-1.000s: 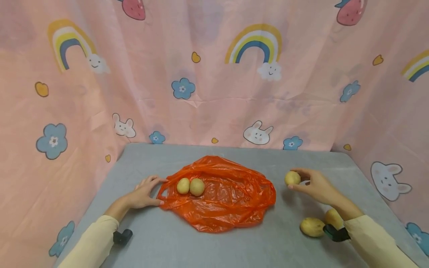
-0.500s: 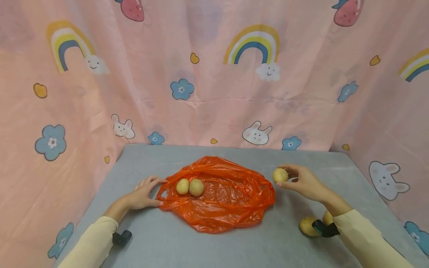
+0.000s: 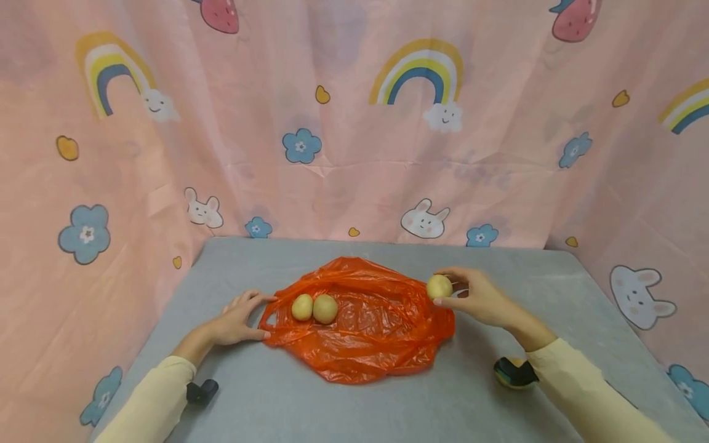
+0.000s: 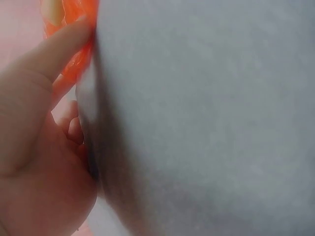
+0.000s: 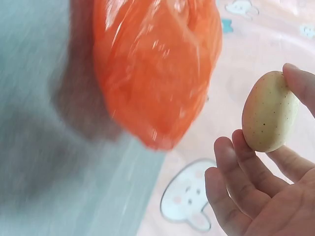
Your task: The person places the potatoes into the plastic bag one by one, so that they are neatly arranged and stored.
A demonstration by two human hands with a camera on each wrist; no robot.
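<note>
Orange-red plastic bag (image 3: 360, 363) lies spread mid-way across the grey table (image 3: 266, 394), mouth gaping; going L to R on my feed. Left hand (image 3: 237, 321): unclenched, fingers & thumb reaching fwd, tips touching the bag's L end either side of the handle gap. I see no clasp there, & it's basically unmoved over the last sec. Next, inside the bag nr that end, pale round potato (image 3: 302, 307) touches browner round potato (image 3: 325, 309) (potato is my best guess for all of these). Neither has shifted.

Main chg is further R: right hand (image 3: 479, 298) has come L to the bag's R rim, fingertips & thumb pinching a speckled yellow potato (image 3: 439, 288). In head view that potato overlaps the rim; the R wrist cam shows it held up, apart from the plastic, so I can't tell if it's over the mouth or just outside. IMO that makes it mid-carry: nearer the other two, not yet in w/ them. Limp rim could snag fingers, I'd say.

Far R, the black wrist mount (image 3: 522, 373) now covers most of another potato (image 3: 519, 362); one more, visible a sec ago, is hidden behind the right sleeve (image 3: 587, 394).
</note>
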